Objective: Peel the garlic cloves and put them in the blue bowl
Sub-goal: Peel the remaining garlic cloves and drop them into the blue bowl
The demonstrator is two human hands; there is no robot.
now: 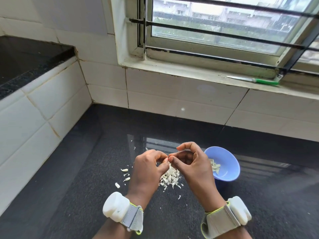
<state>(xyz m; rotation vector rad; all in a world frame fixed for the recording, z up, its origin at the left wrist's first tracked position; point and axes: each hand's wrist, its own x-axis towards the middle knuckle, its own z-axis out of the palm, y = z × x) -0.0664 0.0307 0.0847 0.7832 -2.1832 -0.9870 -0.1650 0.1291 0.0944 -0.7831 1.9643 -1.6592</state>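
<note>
Small garlic clove is pinched, mostly hidden, between curled fingertips of left hand [148, 169] and right hand [189, 163], above the pale peel pile [170, 178]; round blue plastic bowl [227, 163] lies just right of right hand, nearer for the drop; long axis not readable.

The two hands meet over a heap of peelings [170, 177] on the counter [224, 213]; the bowl [227, 169] stands just right of them, cloves [214, 165] inside; a knife [253, 80] lies on the far sill [189, 73].
</note>
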